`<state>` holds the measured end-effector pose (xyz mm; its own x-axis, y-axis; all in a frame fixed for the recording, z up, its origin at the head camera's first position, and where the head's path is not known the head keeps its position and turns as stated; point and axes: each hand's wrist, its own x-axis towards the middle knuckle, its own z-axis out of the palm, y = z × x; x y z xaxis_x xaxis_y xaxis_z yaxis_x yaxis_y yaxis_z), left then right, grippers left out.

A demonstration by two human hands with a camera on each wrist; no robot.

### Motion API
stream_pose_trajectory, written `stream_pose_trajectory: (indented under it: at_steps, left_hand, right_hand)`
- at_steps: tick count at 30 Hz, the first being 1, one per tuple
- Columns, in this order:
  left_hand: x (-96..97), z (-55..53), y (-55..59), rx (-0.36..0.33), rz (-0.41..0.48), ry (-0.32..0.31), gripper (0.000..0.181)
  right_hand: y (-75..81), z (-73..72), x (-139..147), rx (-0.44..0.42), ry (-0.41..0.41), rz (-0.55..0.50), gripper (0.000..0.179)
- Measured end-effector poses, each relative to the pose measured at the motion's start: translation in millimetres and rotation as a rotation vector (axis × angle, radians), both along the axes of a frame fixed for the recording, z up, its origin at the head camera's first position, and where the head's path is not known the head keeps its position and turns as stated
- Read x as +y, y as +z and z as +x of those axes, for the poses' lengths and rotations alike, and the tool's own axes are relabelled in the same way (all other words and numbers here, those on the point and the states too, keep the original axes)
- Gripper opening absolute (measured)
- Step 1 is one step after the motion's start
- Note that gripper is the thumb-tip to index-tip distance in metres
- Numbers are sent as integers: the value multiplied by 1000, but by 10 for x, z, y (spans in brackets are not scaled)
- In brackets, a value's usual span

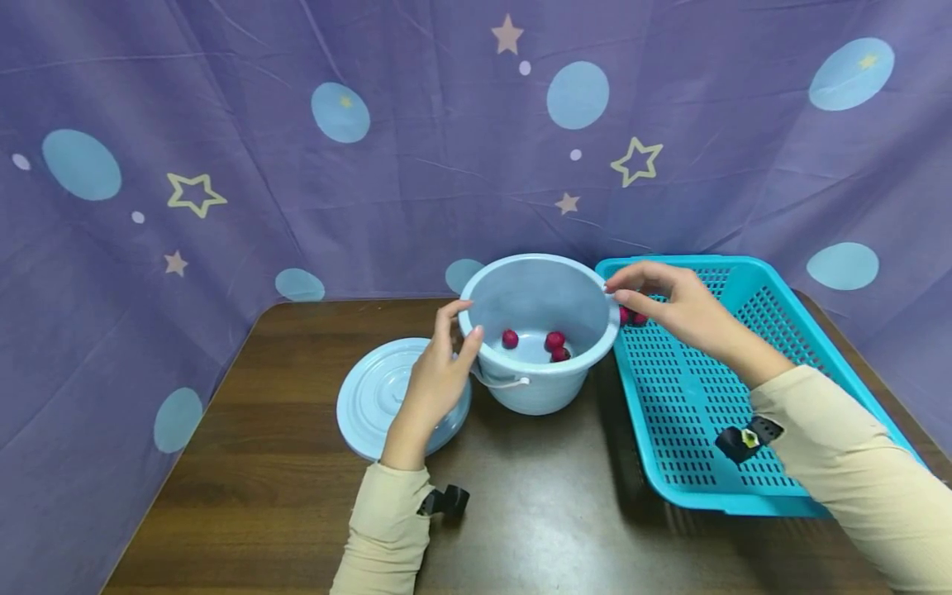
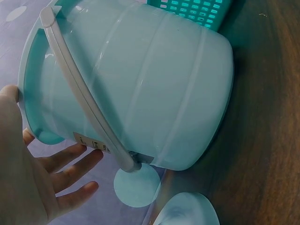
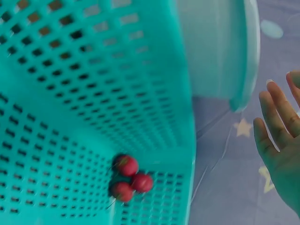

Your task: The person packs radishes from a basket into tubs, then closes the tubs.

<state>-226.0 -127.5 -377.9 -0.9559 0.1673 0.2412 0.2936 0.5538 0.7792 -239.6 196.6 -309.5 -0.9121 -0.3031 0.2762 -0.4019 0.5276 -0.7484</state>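
Note:
My left hand (image 1: 435,376) grips the rim of a light-blue bucket (image 1: 539,388) at its left side, thumb and index finger at the edge; in the left wrist view its other fingers spread beside the wall. Three small round red pieces of produce (image 1: 509,339) lie on the bucket's floor. My right hand (image 1: 680,302) hovers at the bucket's right rim, over the near corner of a turquoise basket (image 1: 647,446). Its fingers are loosely extended, nothing visible between them. Three more red pieces (image 3: 142,183) with dark ends sit in a basket corner in the right wrist view.
A round light-blue lid (image 1: 364,405) lies on the brown wooden table (image 1: 245,479) left of the bucket, partly behind my left hand. The bucket's white handle (image 2: 84,93) hangs down its side. A purple patterned cloth (image 1: 446,165) hangs behind the table.

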Motion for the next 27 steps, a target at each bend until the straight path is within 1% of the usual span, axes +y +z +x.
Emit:
stream_pose_trajectory:
  at_steps: [6,11,14,22,27]
  left_hand:
    - [-6,-9,-4,3,-3,-3,56]
    - [-11,0,-2,-3,-6,-6,57]
    - [-12,8,3,-5,-2,-9,57]
    - [-3,7,7,0,-2,-3,57]
    - [0,5,10,3,-4,-1,56]
  right_hand:
    - [-155,-98,170,-32,-46,3,27]
    - [-274,-191,274,-85,-98,-3,33]
    - [-324,-236,313,-98,-121,-2,35]
    - [-523,-378,426,-33,-170,63,33]
    - [-639,-487,475,-61,-197,99,30]
